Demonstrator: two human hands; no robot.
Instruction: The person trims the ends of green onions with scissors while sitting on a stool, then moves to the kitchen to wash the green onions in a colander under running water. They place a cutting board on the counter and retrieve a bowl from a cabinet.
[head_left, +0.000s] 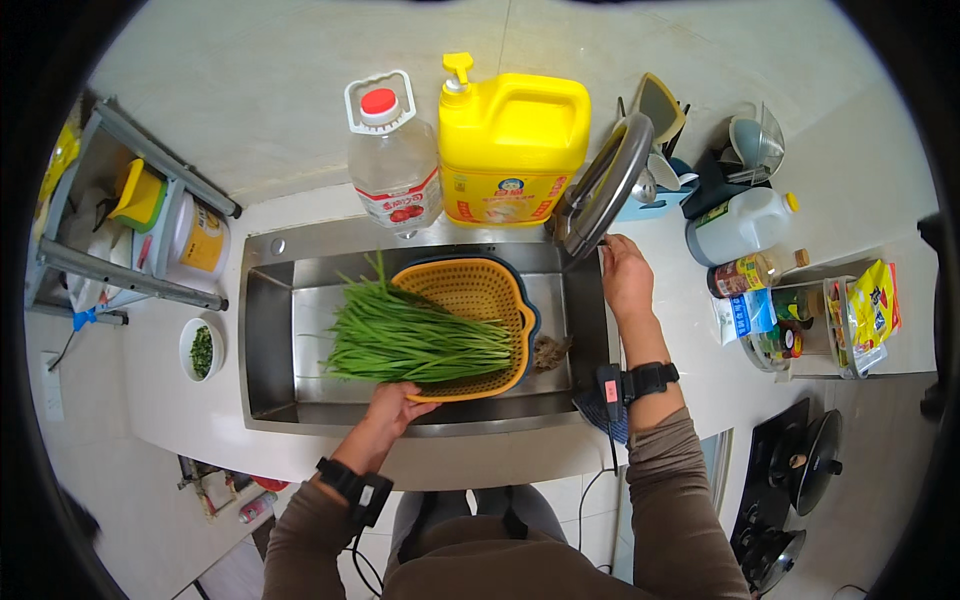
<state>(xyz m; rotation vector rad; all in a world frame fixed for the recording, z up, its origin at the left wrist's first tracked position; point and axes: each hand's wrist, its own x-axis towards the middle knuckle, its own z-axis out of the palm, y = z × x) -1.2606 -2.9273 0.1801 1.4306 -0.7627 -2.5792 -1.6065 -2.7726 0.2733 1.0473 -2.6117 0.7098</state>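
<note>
A long bunch of green garlic chives (420, 334) lies in an orange-yellow plastic colander (457, 289), its leafy ends hanging over the left side. A dark blue basin (535, 319) shows around the colander's right edge. Both sit within a stainless steel sink (270, 412). My left hand (394, 409) grips the colander's near rim, thumb on top. At the right back of the sink stands a metal faucet (611, 187). My right hand (628, 277) is closed at its side lever, which the fingers mostly hide. No water stream can be made out.
Brownish scraps (551, 352) lie at the sink's right. Behind stand a clear jug (394, 165) and a yellow pump jug (514, 150). A white bowl of chopped greens (201, 351) sits left. A blue cloth (600, 412) touches the front edge. Bottles (742, 225) stand right.
</note>
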